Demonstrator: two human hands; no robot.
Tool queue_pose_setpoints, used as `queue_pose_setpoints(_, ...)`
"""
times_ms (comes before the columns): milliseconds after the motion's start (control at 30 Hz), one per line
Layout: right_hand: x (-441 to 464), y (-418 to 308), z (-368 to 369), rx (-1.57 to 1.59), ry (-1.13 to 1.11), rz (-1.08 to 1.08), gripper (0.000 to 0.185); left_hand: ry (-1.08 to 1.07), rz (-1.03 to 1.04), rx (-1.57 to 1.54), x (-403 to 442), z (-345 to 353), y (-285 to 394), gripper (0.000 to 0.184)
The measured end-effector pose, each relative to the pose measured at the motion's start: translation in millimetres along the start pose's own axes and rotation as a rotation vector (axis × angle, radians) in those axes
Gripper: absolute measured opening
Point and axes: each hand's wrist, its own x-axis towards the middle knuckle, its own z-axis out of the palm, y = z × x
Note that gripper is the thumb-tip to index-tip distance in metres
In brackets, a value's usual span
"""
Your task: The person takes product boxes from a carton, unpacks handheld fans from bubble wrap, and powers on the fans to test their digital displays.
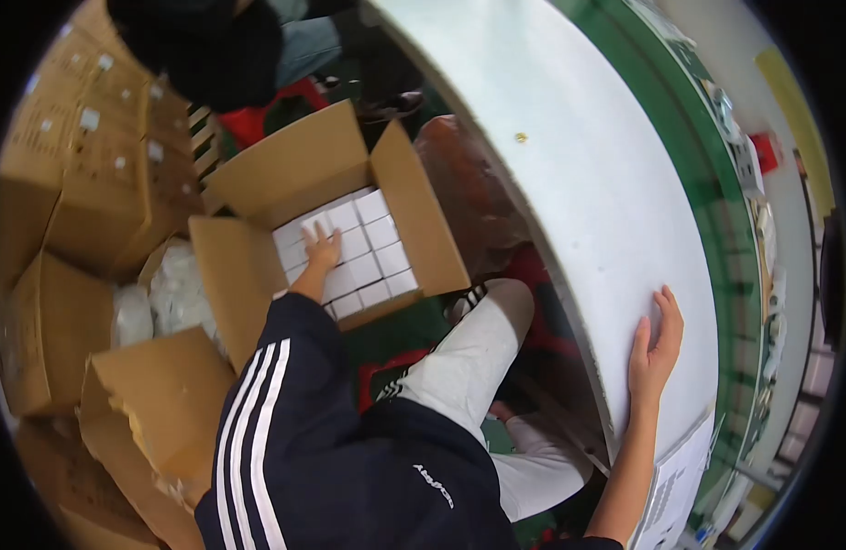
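An open cardboard box (294,156) on the left holds rows of small white boxes (363,270) packed side by side. My left hand (323,247) reaches into it, fingers spread, resting on the tops of the white boxes near the middle of the layer. On the right, my right hand (657,353) lies by the edge of the white table (588,202), its fingers and thumb apart and nothing between them. A small yellowish object (521,137) sits on the table farther off.
Stacked cartons (102,156) stand at the left, with clear plastic bags (180,284) in an open carton. Another person (308,46) is at the top. A printed sheet (675,486) lies at the lower right, beside a green strip (707,211).
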Motion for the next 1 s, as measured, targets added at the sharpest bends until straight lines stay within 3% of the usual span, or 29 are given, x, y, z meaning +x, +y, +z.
queue_pose_setpoints(33, 1, 5, 3, -0.019, 0.004, 0.0, 0.038, 0.071, 0.011, 0.024, 11, 23, -12, 0.087)
queue_pose_setpoints(67, 0, 11, 1, -0.05, 0.025, 0.011, 0.039, 0.244, 0.211, 0.327, 81, 99, -89, 0.082)
queue_pose_setpoints(100, 4, 9, -2, -0.08, 0.005, 0.003, 0.041, 0.16, 0.282, 0.267, 65, 78, -76, 0.076)
queue_pose_setpoints(133, 6, 5, -5, -0.095, 0.004, 0.022, 0.041, 0.311, 0.27, -0.135, 41, 67, -59, 0.068)
queue_pose_setpoints(233, 9, 4, -13, -0.092, 0.013, 0.03, 0.039, 0.43, 0.187, -0.041, 15, 28, -23, 0.066)
queue_pose_setpoints(333, 8, 5, -21, -0.084, 0.038, 0.021, 0.039, 0.51, 0.278, 0.107, 26, 21, -44, 0.075)
queue_pose_setpoints(400, 10, 5, -26, -0.068, 0.008, 0.013, 0.037, 0.525, 0.092, 0.15, -10, 1, -22, 0.08)
queue_pose_setpoints(533, 4, 15, -32, -0.04, 0.029, -0.003, 0.037, 0.464, -0.137, -0.164, 10, -16, -21, 0.075)
queue_pose_setpoints(667, -2, 20, -32, -0.034, 0.043, -0.001, 0.037, 0.51, 0.134, 0.162, 50, -1, -55, 0.076)
queue_pose_setpoints(700, -3, 22, -30, -0.033, 0.032, -0.011, 0.037, 0.556, -0.011, -0.078, 33, -7, -42, 0.076)
queue_pose_setpoints(800, -3, 24, -26, -0.034, 0.05, -0.023, 0.037, 0.318, -0.149, -0.265, -21, -65, 3, 0.074)
queue_pose_setpoints(833, -2, 25, -26, -0.04, 0.055, -0.034, 0.036, 0.312, -0.122, -0.495, -29, -80, 10, 0.072)
queue_pose_setpoints(933, -7, 25, -26, -0.038, 0.086, -0.056, 0.035, 0.617, 0.069, -0.35, -17, -120, -9, 0.072)
queue_pose_setpoints(1000, -9, 27, -24, -0.036, 0.103, -0.068, 0.035, 0.705, 0.304, -0.283, -27, -165, -14, 0.071)
